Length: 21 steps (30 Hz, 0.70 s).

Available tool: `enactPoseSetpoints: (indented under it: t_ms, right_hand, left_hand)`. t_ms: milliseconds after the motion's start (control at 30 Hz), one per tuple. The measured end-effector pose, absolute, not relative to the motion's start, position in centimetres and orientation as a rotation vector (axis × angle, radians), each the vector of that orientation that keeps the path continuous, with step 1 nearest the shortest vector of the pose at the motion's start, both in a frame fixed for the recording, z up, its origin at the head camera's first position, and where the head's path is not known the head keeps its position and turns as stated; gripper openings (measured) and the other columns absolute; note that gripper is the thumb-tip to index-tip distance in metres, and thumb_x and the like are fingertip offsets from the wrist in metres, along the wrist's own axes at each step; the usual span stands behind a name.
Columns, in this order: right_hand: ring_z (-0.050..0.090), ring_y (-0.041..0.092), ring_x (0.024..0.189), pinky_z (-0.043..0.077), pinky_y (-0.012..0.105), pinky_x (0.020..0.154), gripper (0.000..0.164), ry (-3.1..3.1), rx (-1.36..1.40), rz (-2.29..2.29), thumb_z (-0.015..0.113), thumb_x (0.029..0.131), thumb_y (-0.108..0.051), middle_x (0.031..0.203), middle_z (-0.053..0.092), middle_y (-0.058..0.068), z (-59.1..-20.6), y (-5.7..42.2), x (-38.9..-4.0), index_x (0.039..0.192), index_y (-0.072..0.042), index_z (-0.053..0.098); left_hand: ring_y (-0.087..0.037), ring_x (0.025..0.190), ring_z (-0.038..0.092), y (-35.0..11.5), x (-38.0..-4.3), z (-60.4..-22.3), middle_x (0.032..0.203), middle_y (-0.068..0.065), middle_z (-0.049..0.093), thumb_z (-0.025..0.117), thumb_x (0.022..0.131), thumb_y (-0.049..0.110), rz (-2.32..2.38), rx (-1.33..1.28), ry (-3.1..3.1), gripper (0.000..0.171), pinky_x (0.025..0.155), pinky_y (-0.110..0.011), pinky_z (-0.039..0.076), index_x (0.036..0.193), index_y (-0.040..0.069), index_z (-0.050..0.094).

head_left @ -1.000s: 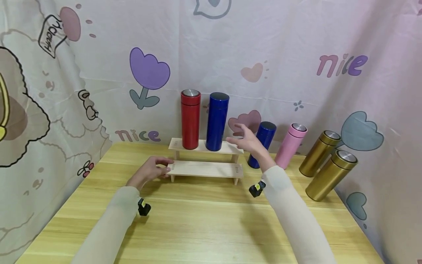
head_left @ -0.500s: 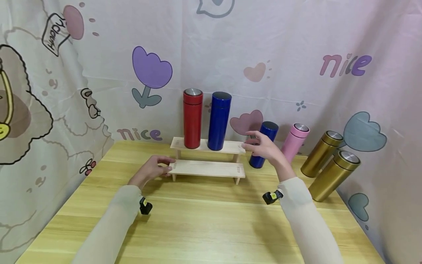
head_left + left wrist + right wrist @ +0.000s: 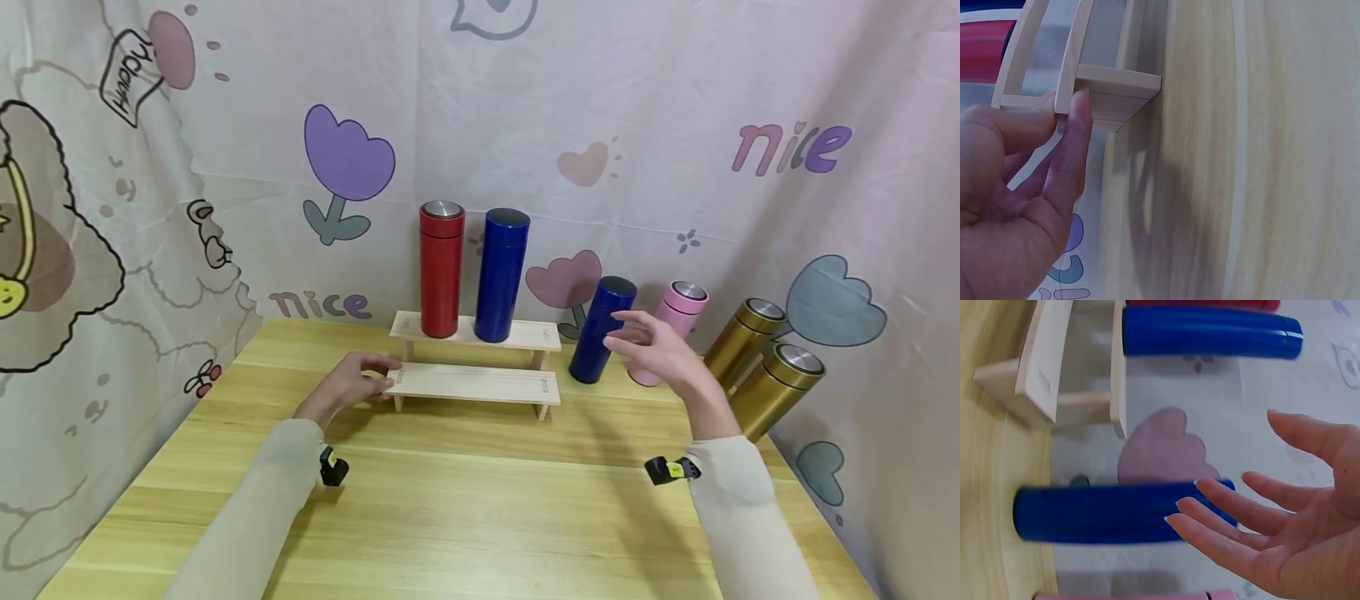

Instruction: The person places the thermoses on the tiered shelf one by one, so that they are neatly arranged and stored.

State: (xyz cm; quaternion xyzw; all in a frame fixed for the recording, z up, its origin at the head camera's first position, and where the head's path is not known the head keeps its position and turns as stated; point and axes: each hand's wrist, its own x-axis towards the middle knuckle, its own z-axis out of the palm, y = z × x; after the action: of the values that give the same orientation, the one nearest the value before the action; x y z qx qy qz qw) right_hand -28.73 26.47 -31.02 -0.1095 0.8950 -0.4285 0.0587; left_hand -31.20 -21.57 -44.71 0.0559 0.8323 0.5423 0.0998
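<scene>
A two-tier wooden stand (image 3: 480, 383) rests on the table. My left hand (image 3: 350, 387) pinches the left end of its lower board between thumb and fingers, as the left wrist view shows closely. On the upper tier a red thermos bottle (image 3: 441, 271) and a blue thermos bottle (image 3: 501, 275) stand upright side by side. My right hand (image 3: 658, 348) hovers in front of a second blue thermos bottle (image 3: 595, 342) on the table, fingers spread and relaxed, holding nothing. In the right wrist view the fingertips (image 3: 1179, 520) overlap that bottle; contact cannot be told.
To the right stand a pink thermos bottle (image 3: 684, 307), partly behind my right hand, and two gold thermos bottles (image 3: 780, 387) near the table's right edge. A patterned curtain (image 3: 637, 100) hangs behind the wooden table (image 3: 480, 508).
My right hand has moved right and slightly down, away from the blue bottle on the upper tier to the one on the table. The left hand keeps its hold on the stand.
</scene>
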Motion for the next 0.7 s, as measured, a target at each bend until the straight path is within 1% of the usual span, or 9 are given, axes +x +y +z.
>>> enactPoseSetpoints:
  t_ms: [167, 300, 400, 467, 533, 567, 600, 667, 700]
  right_hand:
    - [0.052, 0.048, 0.137, 0.054, 0.059, 0.109, 0.071, 2.745, -0.316, -1.255, 0.059, 0.105, -0.038, 0.155, 0.045, 0.031, -30.6, 28.9, -27.5, 0.159, -0.003, 0.031]
    - [0.051, 0.045, 0.138, 0.062, 0.042, 0.102, 0.068, 2.784, -0.285, -1.208, 0.058, 0.105, -0.042, 0.156, 0.045, 0.027, -30.4, 30.7, -26.4, 0.157, -0.004, 0.035]
    - [0.054, 0.044, 0.135, 0.064, 0.033, 0.095, 0.07, 2.816, -0.239, -1.169, 0.058, 0.105, -0.044, 0.156, 0.044, 0.028, -30.2, 32.0, -25.5, 0.158, -0.004, 0.035]
    - [0.063, 0.036, 0.127, 0.064, 0.028, 0.09, 0.072, 2.835, -0.206, -1.143, 0.058, 0.104, -0.046, 0.155, 0.046, 0.03, -30.0, 33.1, -24.8, 0.158, -0.005, 0.035]
    - [0.07, 0.019, 0.115, 0.065, 0.027, 0.088, 0.072, 2.844, -0.193, -1.147, 0.059, 0.104, -0.045, 0.152, 0.049, 0.031, -29.9, 34.3, -24.2, 0.158, -0.004, 0.034]
    - [0.07, 0.01, 0.109, 0.065, 0.024, 0.086, 0.071, 2.847, -0.19, -1.15, 0.059, 0.104, -0.044, 0.148, 0.054, 0.028, -29.8, 35.0, -23.8, 0.157, -0.003, 0.035]
    - [0.069, 0.001, 0.105, 0.064, 0.022, 0.085, 0.068, 2.848, -0.192, -1.165, 0.06, 0.104, -0.042, 0.143, 0.06, 0.02, -29.8, 35.7, -23.5, 0.155, -0.004, 0.037]
    - [0.064, -0.011, 0.099, 0.063, 0.019, 0.084, 0.057, 2.851, -0.212, -1.201, 0.061, 0.105, -0.036, 0.132, 0.065, -0.002, -29.7, 37.1, -22.8, 0.151, -0.008, 0.042]
    - [0.063, -0.013, 0.097, 0.063, 0.018, 0.082, 0.05, 2.855, -0.214, -1.208, 0.061, 0.105, -0.034, 0.126, 0.064, -0.014, -29.6, 37.8, -22.5, 0.148, -0.012, 0.045]
  left_hand:
    - [-0.016, 0.084, 0.067, -21.5, -31.2, -44.8, 0.137, -0.027, 0.055, 0.065, 0.099, 0.0, 1.609, 0.148, 2.454, 0.04, 0.083, -0.033, 0.067, 0.138, -0.002, 0.062]
    - [-0.016, 0.084, 0.067, -21.5, -31.3, -44.8, 0.136, -0.028, 0.055, 0.065, 0.098, -0.002, 1.617, 0.151, 2.449, 0.04, 0.083, -0.033, 0.067, 0.138, -0.003, 0.062]
    - [-0.016, 0.084, 0.067, -21.5, -31.3, -44.8, 0.135, -0.028, 0.056, 0.065, 0.098, -0.002, 1.615, 0.146, 2.451, 0.04, 0.083, -0.034, 0.067, 0.137, -0.003, 0.062]
    - [-0.016, 0.084, 0.067, -21.5, -31.2, -44.8, 0.135, -0.028, 0.056, 0.065, 0.098, -0.002, 1.608, 0.147, 2.455, 0.039, 0.082, -0.033, 0.067, 0.137, -0.003, 0.062]
    - [-0.016, 0.085, 0.067, -21.5, -31.3, -44.9, 0.135, -0.028, 0.056, 0.065, 0.098, -0.002, 1.61, 0.143, 2.453, 0.039, 0.082, -0.033, 0.067, 0.137, -0.003, 0.062]
    - [-0.016, 0.085, 0.067, -21.5, -31.3, -44.9, 0.135, -0.028, 0.055, 0.065, 0.098, -0.002, 1.613, 0.145, 2.451, 0.04, 0.082, -0.033, 0.067, 0.137, -0.003, 0.062]
    - [-0.016, 0.085, 0.067, -21.5, -31.3, -45.0, 0.136, -0.028, 0.055, 0.065, 0.098, -0.003, 1.614, 0.15, 2.449, 0.04, 0.082, -0.033, 0.067, 0.138, -0.003, 0.062]
    - [-0.016, 0.086, 0.067, -21.6, -31.4, -45.0, 0.137, -0.028, 0.055, 0.065, 0.098, -0.003, 1.621, 0.151, 2.447, 0.04, 0.083, -0.033, 0.067, 0.138, -0.003, 0.062]
    - [-0.016, 0.086, 0.067, -21.6, -31.4, -45.0, 0.138, -0.028, 0.054, 0.064, 0.098, -0.004, 1.627, 0.148, 2.444, 0.041, 0.084, -0.033, 0.067, 0.138, -0.003, 0.061]
